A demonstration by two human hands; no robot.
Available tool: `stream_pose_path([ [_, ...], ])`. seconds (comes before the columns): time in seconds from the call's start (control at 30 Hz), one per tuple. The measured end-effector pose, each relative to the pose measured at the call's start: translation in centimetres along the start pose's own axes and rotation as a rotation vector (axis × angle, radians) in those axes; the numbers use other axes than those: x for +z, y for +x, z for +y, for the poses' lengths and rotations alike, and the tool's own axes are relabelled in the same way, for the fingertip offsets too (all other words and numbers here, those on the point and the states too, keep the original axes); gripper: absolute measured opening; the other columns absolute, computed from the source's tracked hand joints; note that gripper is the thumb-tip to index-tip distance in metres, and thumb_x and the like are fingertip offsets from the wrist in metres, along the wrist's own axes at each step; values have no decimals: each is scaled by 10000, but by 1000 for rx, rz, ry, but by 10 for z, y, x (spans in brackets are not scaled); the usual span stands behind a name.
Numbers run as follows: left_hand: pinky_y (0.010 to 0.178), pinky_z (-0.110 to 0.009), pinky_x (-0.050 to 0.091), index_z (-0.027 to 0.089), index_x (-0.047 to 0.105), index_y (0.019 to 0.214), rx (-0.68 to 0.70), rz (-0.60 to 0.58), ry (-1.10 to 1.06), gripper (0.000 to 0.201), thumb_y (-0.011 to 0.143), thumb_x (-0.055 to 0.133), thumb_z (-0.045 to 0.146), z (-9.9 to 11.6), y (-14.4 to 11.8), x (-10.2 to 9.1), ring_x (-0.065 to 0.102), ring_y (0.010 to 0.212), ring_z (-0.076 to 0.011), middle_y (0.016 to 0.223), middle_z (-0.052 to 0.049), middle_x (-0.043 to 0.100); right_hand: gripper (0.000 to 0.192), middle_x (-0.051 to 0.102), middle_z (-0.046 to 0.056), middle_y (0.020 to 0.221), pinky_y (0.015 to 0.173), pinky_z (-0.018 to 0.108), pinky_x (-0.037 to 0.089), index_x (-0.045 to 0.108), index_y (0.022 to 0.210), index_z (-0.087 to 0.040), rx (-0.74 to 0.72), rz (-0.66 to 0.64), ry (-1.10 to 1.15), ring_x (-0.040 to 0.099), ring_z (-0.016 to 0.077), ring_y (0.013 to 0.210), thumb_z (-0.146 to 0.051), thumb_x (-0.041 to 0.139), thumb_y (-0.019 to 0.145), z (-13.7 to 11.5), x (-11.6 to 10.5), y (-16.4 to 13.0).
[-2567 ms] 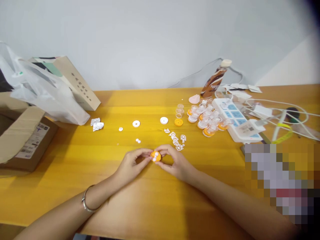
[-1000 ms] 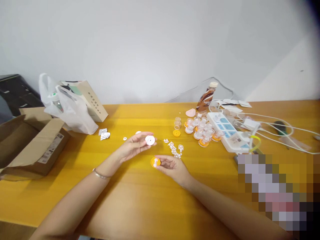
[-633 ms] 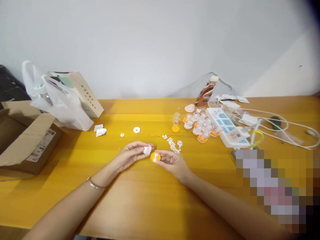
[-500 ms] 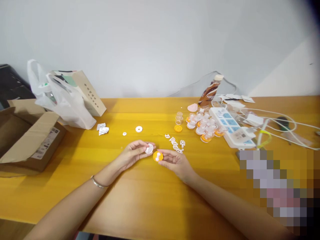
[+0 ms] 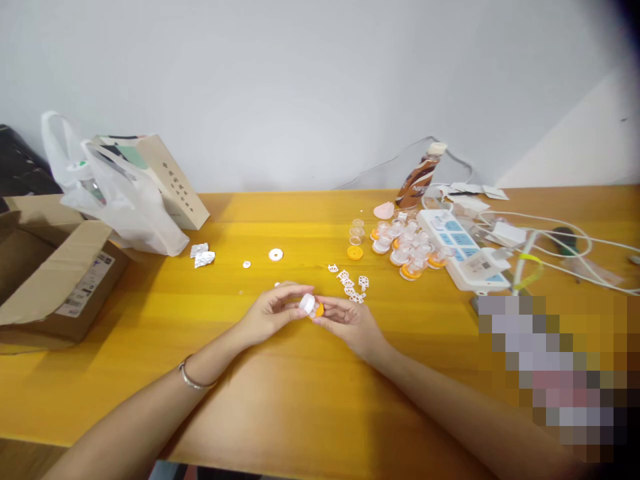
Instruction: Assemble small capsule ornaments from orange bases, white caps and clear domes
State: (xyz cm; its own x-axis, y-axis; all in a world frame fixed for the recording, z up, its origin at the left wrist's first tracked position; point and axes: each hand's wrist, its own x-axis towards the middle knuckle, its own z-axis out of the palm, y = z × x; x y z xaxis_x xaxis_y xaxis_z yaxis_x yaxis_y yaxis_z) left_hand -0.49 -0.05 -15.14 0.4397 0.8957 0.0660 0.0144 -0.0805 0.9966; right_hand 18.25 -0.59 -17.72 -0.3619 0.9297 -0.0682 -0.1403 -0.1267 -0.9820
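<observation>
My left hand [image 5: 270, 315] is closed, its thumb and fingers pinching a round whitish plastic cap [image 5: 306, 305] turned on its side. Facing it, an orange disc [image 5: 319, 309] with small white parts on it sits between the fingertips of my right hand [image 5: 356, 328]. Cap and disc are side by side and look to be touching; fingers cover part of both. Just beyond my hands lie several white openwork plastic pieces [image 5: 349, 285] and another orange disc [image 5: 355, 253]. A white ring [image 5: 276, 255] and a small white round piece [image 5: 247, 265] rest farther left.
Several clear-and-orange capsules [image 5: 407, 247] are clustered at the right, beside a power strip [image 5: 463, 250] with cables. Behind them leans a brown bottle [image 5: 421, 177]. Clear cups [image 5: 357, 231] stand nearby. An open cardboard box [image 5: 75, 287], plastic bag [image 5: 135, 207] and foil scraps [image 5: 203, 255] occupy the left.
My left hand has tilted the whitish cap and brought it right against the orange disc. My right hand has turned the disc toward the cap. The view has shifted slightly.
</observation>
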Motion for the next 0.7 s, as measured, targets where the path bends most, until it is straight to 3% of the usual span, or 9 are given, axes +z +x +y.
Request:
stream_pose_path([
  [0.13, 878, -342, 444, 175, 568, 1106, 126, 12, 264, 339, 776, 599, 245, 2, -2, 2, 561, 956, -178, 1052, -103, 590, 346, 713, -10, 883, 875, 372, 488, 660, 974, -243, -14, -26, 12, 663, 173, 826, -235, 711, 632, 1, 0, 0],
  [0.3, 875, -346, 440, 194, 567, 1120, 282, -14, 507, 330, 794, 576, 241, 1, -4, 2, 562, 963, -180, 1057, -105, 603, 379, 708, 2, 806, 812, 343, 517, 642, 947, -211, -23, 30, 15, 664, 160, 757, -237, 749, 584, 4, 0, 1],
  [0.7, 834, -325, 467, 189, 554, 1134, 330, -33, 606, 321, 819, 541, 250, -3, -7, 4, 570, 941, -175, 1028, -106, 596, 244, 705, 18, 756, 766, 344, 520, 619, 750, -182, 3, 42, 32, 660, 164, 711, -244, 759, 559, 3, -1, 0],
])
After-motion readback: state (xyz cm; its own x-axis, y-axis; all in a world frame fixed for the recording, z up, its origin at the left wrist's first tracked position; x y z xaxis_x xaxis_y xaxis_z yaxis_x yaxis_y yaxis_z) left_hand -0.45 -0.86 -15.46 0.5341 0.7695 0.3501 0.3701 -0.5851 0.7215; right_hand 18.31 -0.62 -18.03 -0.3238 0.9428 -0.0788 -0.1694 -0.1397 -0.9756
